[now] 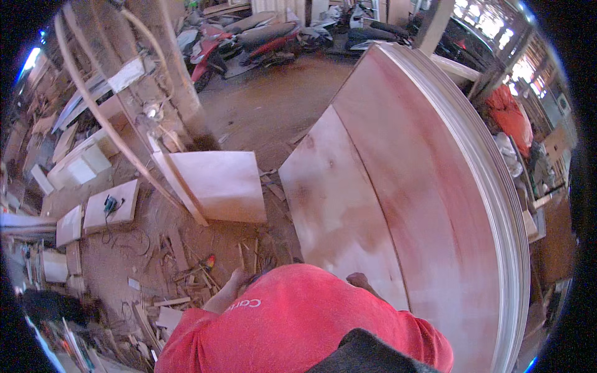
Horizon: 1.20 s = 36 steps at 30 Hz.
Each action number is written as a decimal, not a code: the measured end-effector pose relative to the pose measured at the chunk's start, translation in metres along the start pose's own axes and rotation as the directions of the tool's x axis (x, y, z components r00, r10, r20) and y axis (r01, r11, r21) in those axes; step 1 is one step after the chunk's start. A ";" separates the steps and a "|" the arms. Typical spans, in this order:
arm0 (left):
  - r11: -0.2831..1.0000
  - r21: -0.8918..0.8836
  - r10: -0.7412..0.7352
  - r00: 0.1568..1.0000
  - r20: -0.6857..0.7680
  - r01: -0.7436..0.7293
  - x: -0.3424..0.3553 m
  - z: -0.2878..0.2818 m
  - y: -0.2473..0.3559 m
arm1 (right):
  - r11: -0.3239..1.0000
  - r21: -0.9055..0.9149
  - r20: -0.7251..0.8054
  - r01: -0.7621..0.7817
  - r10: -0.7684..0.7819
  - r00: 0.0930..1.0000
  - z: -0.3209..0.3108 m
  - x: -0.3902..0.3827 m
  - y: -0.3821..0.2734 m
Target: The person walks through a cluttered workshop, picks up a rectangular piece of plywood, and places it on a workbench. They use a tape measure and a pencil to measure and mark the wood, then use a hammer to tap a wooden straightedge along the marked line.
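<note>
My left hand (237, 278) is low in the middle, beyond the red shirt (298, 317), and its fingers are too blurred and partly hidden to read. Curled like a fist, my right hand (357, 280) shows small and dark in front of the pale plywood sheet (336, 180); whatever it may hold is hidden. That pale sheet lies against a wide reddish plywood panel (423, 168), the top one of a thick stack whose layered edges (504, 205) curve along the right.
A white board (217, 183) stands upright by a wooden post (180, 81). Wood offcuts (180, 267) litter the floor to the left. A green power tool (112, 204) rests on a pale board (124, 214). Motorbikes (267, 40) are parked at the back; an orange sack (509, 118) is at right.
</note>
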<state>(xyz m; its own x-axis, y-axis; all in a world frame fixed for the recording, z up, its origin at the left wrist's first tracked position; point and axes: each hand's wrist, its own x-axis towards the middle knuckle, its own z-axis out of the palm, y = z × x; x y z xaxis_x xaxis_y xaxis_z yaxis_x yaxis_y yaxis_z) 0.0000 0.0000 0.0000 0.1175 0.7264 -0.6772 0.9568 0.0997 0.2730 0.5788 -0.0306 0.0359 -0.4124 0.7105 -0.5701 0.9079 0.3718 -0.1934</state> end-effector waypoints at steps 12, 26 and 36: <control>0.982 -0.143 -0.120 0.993 0.008 0.120 -0.035 0.000 0.033 | 0.990 -0.130 -0.010 0.051 -0.052 0.999 -0.016 0.007 0.017; 0.994 0.038 0.098 0.995 0.014 -0.099 -0.025 -0.001 0.036 | 0.990 -0.089 -0.098 0.107 -0.116 0.988 0.010 0.005 0.045; 0.794 -0.585 -0.169 0.985 0.047 0.164 -0.048 0.047 0.012 | 0.974 -0.058 -0.052 0.217 -0.220 0.974 0.020 0.013 0.032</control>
<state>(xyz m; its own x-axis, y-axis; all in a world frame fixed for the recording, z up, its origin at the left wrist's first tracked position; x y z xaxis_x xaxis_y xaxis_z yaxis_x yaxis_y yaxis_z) 0.0184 -0.0654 0.0038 -0.0335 0.6665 -0.7448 0.6239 0.5961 0.5054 0.6042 -0.0210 0.0062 -0.6054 0.6415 -0.4711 0.7909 0.5512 -0.2659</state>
